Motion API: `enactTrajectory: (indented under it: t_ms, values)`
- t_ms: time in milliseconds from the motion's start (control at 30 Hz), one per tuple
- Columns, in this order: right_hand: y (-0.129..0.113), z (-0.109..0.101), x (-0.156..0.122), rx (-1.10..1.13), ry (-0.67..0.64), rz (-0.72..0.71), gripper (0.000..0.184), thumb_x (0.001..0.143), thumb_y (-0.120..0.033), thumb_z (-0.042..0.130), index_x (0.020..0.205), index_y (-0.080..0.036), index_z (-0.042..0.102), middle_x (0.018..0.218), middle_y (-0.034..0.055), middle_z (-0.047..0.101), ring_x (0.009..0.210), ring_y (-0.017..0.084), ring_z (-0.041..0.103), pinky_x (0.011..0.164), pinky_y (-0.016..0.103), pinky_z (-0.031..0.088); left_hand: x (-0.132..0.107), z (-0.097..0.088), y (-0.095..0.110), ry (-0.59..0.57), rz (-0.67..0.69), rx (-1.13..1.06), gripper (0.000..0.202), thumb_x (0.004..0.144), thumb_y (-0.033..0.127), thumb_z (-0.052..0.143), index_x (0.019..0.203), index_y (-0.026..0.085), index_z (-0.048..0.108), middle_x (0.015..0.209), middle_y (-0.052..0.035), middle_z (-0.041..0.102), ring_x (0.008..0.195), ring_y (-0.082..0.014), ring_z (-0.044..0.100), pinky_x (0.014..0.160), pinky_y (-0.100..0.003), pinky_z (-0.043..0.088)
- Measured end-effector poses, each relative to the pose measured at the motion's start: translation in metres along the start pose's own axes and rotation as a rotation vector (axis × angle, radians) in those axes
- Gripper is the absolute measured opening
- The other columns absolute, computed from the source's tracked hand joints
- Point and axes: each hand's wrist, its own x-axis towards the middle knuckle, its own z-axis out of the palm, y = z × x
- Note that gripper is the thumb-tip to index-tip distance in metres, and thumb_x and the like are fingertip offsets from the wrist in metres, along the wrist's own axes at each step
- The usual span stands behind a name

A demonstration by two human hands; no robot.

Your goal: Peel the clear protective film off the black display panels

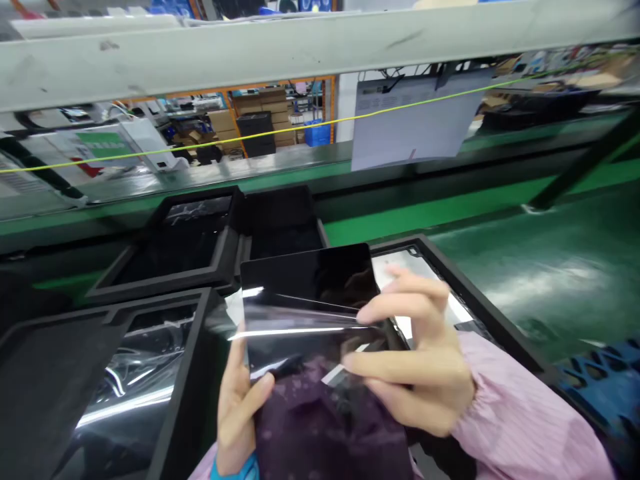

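Observation:
A black glossy tablet-like panel [310, 280] is held in front of me, tilted up. My left hand [240, 407] grips its lower left edge, thumb on the glass. My right hand [415, 353], in a pink sleeve, pinches the edge of a clear protective film [295, 320] that is partly lifted from the panel's face. The film bends and catches a bright line of light across the middle of the panel.
Black foam trays surround the hands: one at lower left [165, 400] with crumpled clear film, two behind [175, 260], one at right [480, 293]. A green conveyor belt [550, 267] runs at right. A blue crate [605, 387] sits low right. A white shelf beam [300, 47] hangs overhead.

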Motion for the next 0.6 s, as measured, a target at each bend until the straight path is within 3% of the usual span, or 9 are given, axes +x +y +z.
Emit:
enactTrajectory:
  t_ms: [67,100,167,233,333,400,467,600]
  values:
    - [-0.003,0.003,0.012,-0.046,-0.211,-0.068,0.022,0.092,-0.031,0.052,0.101,-0.023,0.070,0.090,0.0045,0.061,0.083,0.017,0.051,0.084,0.034,0.047,0.006,0.006,0.009,-0.059,-0.048,0.006,0.070,0.079,0.022,0.066,0.143,0.033,0.039,0.136,0.0035,0.058,0.141,-0.0254,0.031,0.119,-0.041,0.020]
    - [-0.002,0.004,0.019,-0.002,-0.354,-0.042,0.030,0.095,-0.033,0.047,0.118,-0.021,0.064,0.090,0.0038,0.063,0.077,0.014,0.052,0.077,0.029,0.049,0.010,0.007,0.012,-0.082,-0.072,0.003,0.066,0.079,0.022,0.065,0.141,0.032,0.043,0.135,0.0029,0.058,0.138,-0.0266,0.036,0.118,-0.042,0.023]
    - [0.005,0.002,0.034,0.178,-0.589,0.014,0.044,0.099,-0.025,0.037,0.141,-0.015,0.041,0.115,0.0066,0.062,0.090,0.012,0.058,0.083,0.025,0.050,0.019,0.008,0.015,-0.104,-0.100,0.003,0.059,0.079,0.022,0.065,0.136,0.030,0.050,0.134,0.0018,0.060,0.136,-0.0277,0.040,0.117,-0.042,0.026]
    - [0.014,-0.004,0.050,0.325,-0.780,-0.043,0.054,0.089,-0.007,0.039,0.142,-0.011,0.038,0.140,0.0092,0.046,0.124,0.013,0.047,0.105,0.027,0.041,0.028,0.007,0.015,-0.119,-0.096,0.001,0.055,0.078,0.023,0.066,0.132,0.028,0.056,0.133,0.0017,0.060,0.137,-0.0274,0.037,0.117,-0.040,0.025]
    - [0.028,-0.013,0.069,0.339,-1.002,-0.178,0.053,0.071,0.002,0.049,0.119,-0.015,0.063,0.149,0.0065,0.034,0.144,0.018,0.014,0.118,0.036,0.022,0.039,0.003,0.012,-0.119,-0.029,0.045,0.048,0.077,0.023,0.067,0.125,0.027,0.063,0.135,0.0038,0.058,0.140,-0.0266,0.032,0.118,-0.036,0.024]
    - [0.038,-0.015,0.076,0.311,-1.046,-0.164,0.033,0.074,-0.005,0.060,0.102,-0.018,0.070,0.149,0.0052,0.034,0.145,0.021,0.011,0.118,0.039,0.020,0.044,0.000,0.009,-0.101,0.042,0.099,0.042,0.078,0.024,0.067,0.121,0.025,0.065,0.137,0.0045,0.056,0.141,-0.0249,0.030,0.118,-0.034,0.023]
    - [0.050,-0.012,0.079,0.340,-1.005,-0.156,0.008,0.080,-0.017,0.066,0.086,-0.018,0.071,0.147,0.0057,0.037,0.144,0.021,0.015,0.117,0.039,0.021,0.049,-0.003,0.006,-0.098,0.089,0.134,0.037,0.082,0.026,0.066,0.118,0.024,0.067,0.137,0.0045,0.056,0.141,-0.0224,0.031,0.119,-0.032,0.022]
    - [0.066,0.002,0.076,0.338,-0.768,-0.143,0.016,0.085,-0.028,0.064,0.073,-0.016,0.064,0.135,0.0082,0.051,0.140,0.022,0.029,0.116,0.041,0.026,0.057,-0.010,-0.001,-0.044,0.121,0.123,0.024,0.082,0.024,0.067,0.106,0.027,0.071,0.132,0.0078,0.060,0.139,-0.0170,0.035,0.118,-0.026,0.022]
